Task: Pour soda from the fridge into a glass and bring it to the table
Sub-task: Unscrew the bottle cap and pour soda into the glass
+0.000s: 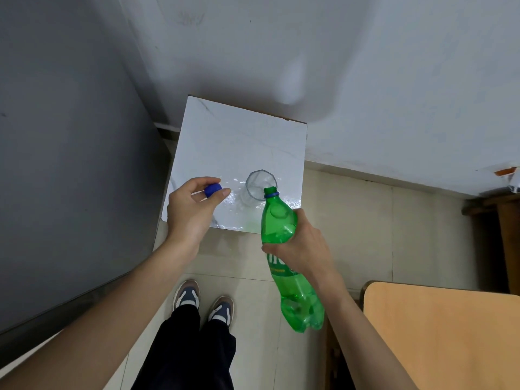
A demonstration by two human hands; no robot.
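My right hand (302, 246) grips a green plastic soda bottle (284, 254) around its middle, tilted with its open neck over the rim of a clear glass (260, 182). The glass stands on a small white marble-patterned table (225, 142). My left hand (191, 209) hovers over the table's near left corner and pinches the blue bottle cap (213, 190) between thumb and fingers. The tabletop near the glass looks wet and shiny. Whether liquid is flowing I cannot tell.
A grey fridge side (64, 153) fills the left. A white wall (337, 66) runs behind the small table. A tan wooden tabletop (444, 333) sits at the lower right, dark furniture (495, 220) at the far right. My shoes (202, 302) stand on beige floor tiles.
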